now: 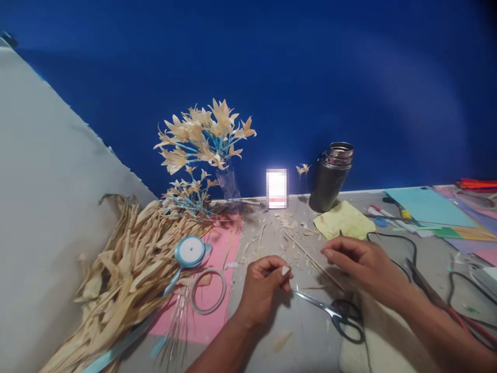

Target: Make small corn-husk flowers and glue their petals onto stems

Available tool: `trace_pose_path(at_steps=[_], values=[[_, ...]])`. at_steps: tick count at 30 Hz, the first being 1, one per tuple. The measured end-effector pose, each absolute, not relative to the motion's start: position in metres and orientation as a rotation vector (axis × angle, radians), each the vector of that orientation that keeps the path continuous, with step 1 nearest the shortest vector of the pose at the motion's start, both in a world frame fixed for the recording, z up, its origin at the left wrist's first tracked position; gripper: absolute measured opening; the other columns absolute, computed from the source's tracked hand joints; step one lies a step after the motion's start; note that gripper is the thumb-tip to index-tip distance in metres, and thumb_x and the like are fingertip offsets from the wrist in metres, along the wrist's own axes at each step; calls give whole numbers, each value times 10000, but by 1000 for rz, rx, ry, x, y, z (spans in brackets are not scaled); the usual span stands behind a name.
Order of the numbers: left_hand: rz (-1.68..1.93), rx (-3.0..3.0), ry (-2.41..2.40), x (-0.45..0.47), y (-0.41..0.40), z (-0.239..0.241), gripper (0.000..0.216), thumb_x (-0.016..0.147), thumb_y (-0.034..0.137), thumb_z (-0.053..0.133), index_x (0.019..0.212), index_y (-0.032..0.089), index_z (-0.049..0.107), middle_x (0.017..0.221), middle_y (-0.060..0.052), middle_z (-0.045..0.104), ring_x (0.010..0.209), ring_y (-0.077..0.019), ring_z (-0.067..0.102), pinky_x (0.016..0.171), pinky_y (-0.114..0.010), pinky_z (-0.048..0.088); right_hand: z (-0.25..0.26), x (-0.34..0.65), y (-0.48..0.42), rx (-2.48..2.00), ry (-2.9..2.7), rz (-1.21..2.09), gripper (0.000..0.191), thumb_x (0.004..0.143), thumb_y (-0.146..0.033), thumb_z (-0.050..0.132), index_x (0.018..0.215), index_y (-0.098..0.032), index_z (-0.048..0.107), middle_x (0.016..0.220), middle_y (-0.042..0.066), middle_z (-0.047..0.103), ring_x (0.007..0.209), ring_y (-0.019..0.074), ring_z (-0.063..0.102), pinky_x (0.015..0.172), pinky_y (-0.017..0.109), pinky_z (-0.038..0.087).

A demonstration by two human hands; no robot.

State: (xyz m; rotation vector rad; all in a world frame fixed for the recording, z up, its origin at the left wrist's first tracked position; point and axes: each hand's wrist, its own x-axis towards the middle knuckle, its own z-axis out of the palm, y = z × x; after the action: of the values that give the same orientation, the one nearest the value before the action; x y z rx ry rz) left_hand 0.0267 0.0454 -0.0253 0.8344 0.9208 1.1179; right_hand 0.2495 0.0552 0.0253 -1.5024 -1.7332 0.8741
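My left hand [266,290] is closed in a pinch, low in the middle of the view. A small pale piece of dried husk [285,270] shows at its thumb and fingertips. My right hand [359,264] hovers to the right with thumb and fingers drawn together; whatever they hold, if anything, is too small to make out. Between and below the hands lie black-handled scissors [330,309], blades toward my left hand. A thin straw-coloured stick [306,252] and husk scraps are scattered on the grey tabletop [287,347].
Left are dried corn husks [132,264], pink paper [221,321], a blue ribbon spool [190,250], a tape ring [208,310] and thin wires [176,321]. Behind stand husk flowers [205,134] and a dark flask [332,178]. Right are a yellow cloth [345,220], pliers [427,287] and coloured papers [430,207].
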Motion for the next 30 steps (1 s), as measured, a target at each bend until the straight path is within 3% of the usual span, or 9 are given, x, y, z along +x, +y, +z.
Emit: trace_pose_path(at_steps=[7,10,13,20,25,30], values=[[1146,604,922,29,56,-29,388,570,383,928,729,139,671,617,5,653,461,-68,520,469,-185,360,6,251,146,-1813,-2388,254,232,944,-256,535,903,-219,760,935,62,783,806,212,684,651,278,412],[1140,596,933,28,57,-32,388,578,384,922,719,138,658,623,5,654,461,-66,516,462,-183,358,-6,235,175,-1748,-2513,222,202,918,-176,574,957,-213,769,1046,82,768,948,223,681,707,266,422],[1144,586,959,25,59,-37,377,592,380,912,718,138,651,619,3,651,462,-68,509,454,-185,359,-14,220,189,-1660,-2615,214,196,924,-204,593,1022,-241,759,1096,71,746,1041,225,654,733,257,421],[1174,574,987,20,64,-48,329,639,367,876,736,139,659,629,-2,657,463,-71,497,464,-202,361,-24,205,197,-1719,-2723,193,237,944,-237,535,883,-200,762,968,120,731,927,253,662,625,272,364],[1162,593,997,20,64,-50,278,689,347,839,739,140,660,611,1,644,469,-72,490,476,-209,365,-27,205,196,-1716,-2741,225,272,915,-214,547,1090,-267,749,1080,71,734,956,225,654,627,263,346],[1167,593,1012,19,65,-52,276,692,346,834,757,144,657,632,-4,656,473,-76,491,476,-214,372,-30,208,196,-1724,-2750,222,219,930,-250,551,941,-224,768,1024,92,731,945,225,641,612,261,320]])
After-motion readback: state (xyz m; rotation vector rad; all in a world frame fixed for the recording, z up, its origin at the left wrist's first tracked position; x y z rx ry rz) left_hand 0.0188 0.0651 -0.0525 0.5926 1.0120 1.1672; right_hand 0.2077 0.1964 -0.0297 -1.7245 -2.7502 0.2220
